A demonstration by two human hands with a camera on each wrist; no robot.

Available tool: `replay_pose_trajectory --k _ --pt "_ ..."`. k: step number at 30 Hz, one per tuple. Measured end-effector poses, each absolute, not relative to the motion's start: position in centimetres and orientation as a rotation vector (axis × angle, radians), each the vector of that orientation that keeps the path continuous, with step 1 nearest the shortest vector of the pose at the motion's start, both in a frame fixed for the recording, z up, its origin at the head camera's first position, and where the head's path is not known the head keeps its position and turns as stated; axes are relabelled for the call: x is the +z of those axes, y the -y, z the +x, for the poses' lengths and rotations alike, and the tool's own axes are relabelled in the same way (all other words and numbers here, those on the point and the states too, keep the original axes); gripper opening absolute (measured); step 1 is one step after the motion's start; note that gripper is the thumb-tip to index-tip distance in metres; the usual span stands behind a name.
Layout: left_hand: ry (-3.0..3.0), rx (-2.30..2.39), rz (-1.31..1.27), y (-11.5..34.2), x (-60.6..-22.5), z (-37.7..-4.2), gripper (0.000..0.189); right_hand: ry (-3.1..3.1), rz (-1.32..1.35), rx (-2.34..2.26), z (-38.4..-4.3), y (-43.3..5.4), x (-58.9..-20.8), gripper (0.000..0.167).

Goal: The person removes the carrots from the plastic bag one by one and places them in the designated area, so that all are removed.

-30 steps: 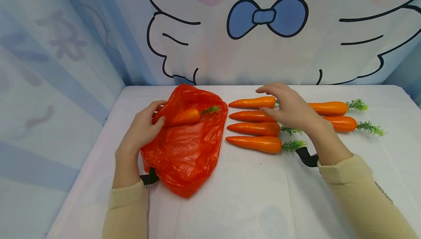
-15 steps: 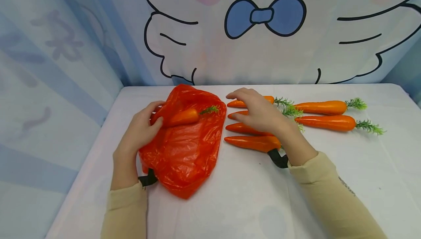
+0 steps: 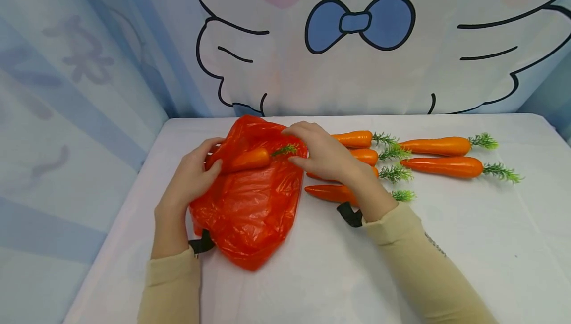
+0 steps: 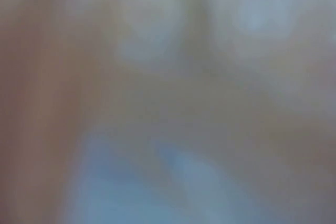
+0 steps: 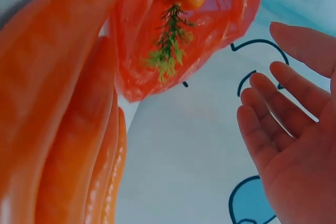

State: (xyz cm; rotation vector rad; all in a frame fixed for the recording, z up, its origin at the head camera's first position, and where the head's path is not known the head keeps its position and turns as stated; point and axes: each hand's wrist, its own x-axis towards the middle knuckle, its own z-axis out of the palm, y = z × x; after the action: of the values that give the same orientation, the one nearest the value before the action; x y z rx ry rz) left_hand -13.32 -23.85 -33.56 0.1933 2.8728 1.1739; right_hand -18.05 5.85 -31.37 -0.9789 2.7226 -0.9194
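Note:
A red plastic bag (image 3: 250,220) lies on the white table in the head view. In its upper part lies a carrot (image 3: 252,159), green leafy top to the right. My left hand (image 3: 189,178) grips the bag's left edge, thumb on top near the carrot's thin end. Over the bag's right edge reaches my right hand (image 3: 327,158), fingers spread and holding nothing. The right wrist view shows this open palm (image 5: 299,129) apart from the bag (image 5: 131,66) and the carrot's leaves (image 5: 169,45). Only blur shows in the left wrist view.
Several carrots (image 3: 327,193) lie in a column right of the bag, partly hidden under my right forearm. Two more carrots (image 3: 446,166) lie farther right. Behind the table (image 3: 290,294) hangs a printed curtain (image 3: 357,81), and another curtain (image 3: 67,165) borders the left side.
My right hand has moved left, across the carrot column to the bag's right edge, staying empty. The left hand, the bag and the carrots look unmoved.

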Motion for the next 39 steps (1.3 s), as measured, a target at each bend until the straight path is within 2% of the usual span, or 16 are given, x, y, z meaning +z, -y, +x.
replay_pose_trajectory --k 17,39 --pt "-2.899 1.167 0.22 24.1 -33.6 -13.3 0.048 -2.687 -1.027 -0.909 -18.7 -1.6 -33.3 0.053" --pt "-2.891 1.183 0.199 24.0 -33.6 -13.4 0.048 -2.651 -0.974 -0.878 -19.7 1.1 -35.2 0.055"
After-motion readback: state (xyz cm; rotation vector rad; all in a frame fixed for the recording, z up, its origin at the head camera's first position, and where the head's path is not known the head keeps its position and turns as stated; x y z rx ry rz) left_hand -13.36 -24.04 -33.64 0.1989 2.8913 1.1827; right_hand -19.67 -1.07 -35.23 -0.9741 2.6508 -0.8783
